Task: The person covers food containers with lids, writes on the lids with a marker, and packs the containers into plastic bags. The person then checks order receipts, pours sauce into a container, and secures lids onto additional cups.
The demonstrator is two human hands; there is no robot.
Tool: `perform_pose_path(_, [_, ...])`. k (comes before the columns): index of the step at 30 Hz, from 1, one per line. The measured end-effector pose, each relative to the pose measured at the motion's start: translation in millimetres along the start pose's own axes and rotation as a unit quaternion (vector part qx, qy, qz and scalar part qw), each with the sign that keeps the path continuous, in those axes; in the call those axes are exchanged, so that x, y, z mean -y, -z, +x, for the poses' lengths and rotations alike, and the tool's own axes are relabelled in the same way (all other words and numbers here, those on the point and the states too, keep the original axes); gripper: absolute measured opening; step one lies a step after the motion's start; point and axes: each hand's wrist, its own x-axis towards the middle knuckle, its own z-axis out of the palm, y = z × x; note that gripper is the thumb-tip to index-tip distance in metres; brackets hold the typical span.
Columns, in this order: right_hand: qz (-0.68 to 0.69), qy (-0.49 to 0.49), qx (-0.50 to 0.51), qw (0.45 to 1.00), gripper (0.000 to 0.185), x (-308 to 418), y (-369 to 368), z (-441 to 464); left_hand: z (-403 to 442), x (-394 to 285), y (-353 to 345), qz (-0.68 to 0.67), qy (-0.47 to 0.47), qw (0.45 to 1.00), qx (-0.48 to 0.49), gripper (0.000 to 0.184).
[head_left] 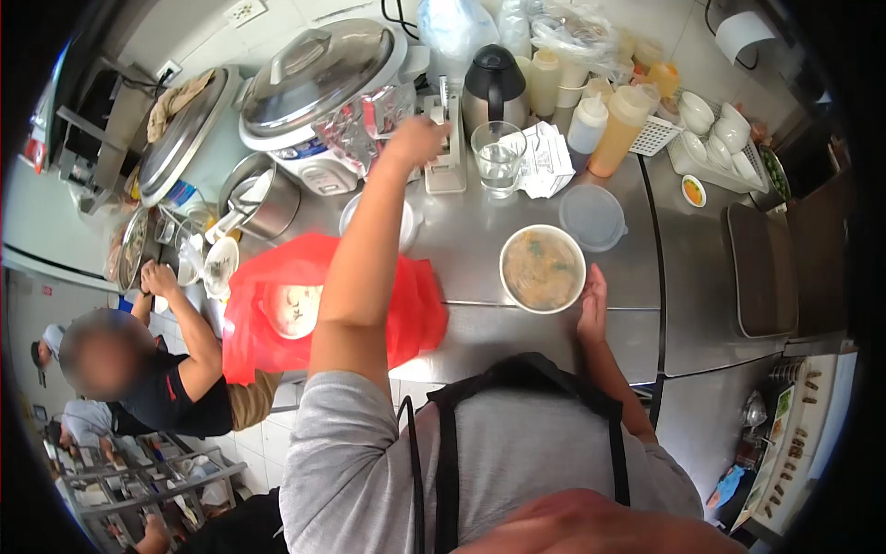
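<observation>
My left hand point(417, 143) reaches far forward to a narrow grey countertop device point(447, 171). Its fingers lie over the device's edge, blurred, and I cannot make out whether they grip anything. My right hand point(595, 300) has its fingers stretched out beside a round takeout bowl point(543, 269), at or against its right wall. The bowl is uncovered and filled with brownish soup with green bits. Just behind it lies a translucent round lid point(593, 218). Under my left forearm, a red plastic bag point(411, 323) surrounds a white container with dark printing point(293, 309).
A glass of water point(498, 159), papers point(546, 159), a thermal jug point(496, 88) and squeeze bottles point(616, 129) stand at the back. Large cookers point(318, 74) and a steel pot point(260, 198) are left. A co-worker point(175, 369) works at left. A basket of small bowls point(715, 152) is right.
</observation>
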Motion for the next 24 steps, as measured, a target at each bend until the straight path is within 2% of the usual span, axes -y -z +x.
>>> perform_pose_path(1, [-0.014,0.005,0.009,1.000,0.066,8.0,-6.8,0.4,22.1,7.7,1.7,-0.025,-0.021,0.995,-0.093,0.040])
perform_pose_path(3, [-0.043,0.019,0.029,0.998,0.070,15.5,-15.0,4.0,65.4,17.6,-3.2,-0.008,-0.058,0.990,-0.132,0.038])
perform_pose_path(4, [-0.040,0.018,0.014,0.999,0.065,2.5,-9.2,1.8,83.9,24.4,-8.2,-0.002,-0.076,0.986,-0.152,0.037])
perform_pose_path(7, [-0.020,0.008,0.032,0.999,0.067,2.7,-9.6,2.1,132.2,29.2,-28.5,0.013,-0.100,0.985,-0.139,0.039])
perform_pose_path(10, [-0.080,0.000,0.006,0.997,0.070,10.0,-11.0,1.9,173.4,31.5,-37.2,0.138,-0.015,0.988,-0.072,0.048])
perform_pose_path(15, [-0.092,-0.003,0.009,0.996,0.067,13.0,-9.7,0.3,201.1,45.1,-42.1,0.155,0.037,0.985,-0.061,0.049])
perform_pose_path(19, [-0.068,0.031,0.000,0.997,0.067,4.1,-10.9,0.8,152.8,15.0,-34.3,0.166,-0.101,0.964,-0.182,0.041])
perform_pose_path(21, [-0.068,0.033,0.002,0.997,0.067,6.7,-11.6,0.8,143.6,11.6,-35.4,0.162,-0.198,0.931,-0.262,0.040])
perform_pose_path(24, [-0.025,0.012,0.009,1.000,0.063,-1.1,-9.8,-0.8,111.6,-9.8,-30.7,0.167,-0.286,0.881,-0.337,0.040])
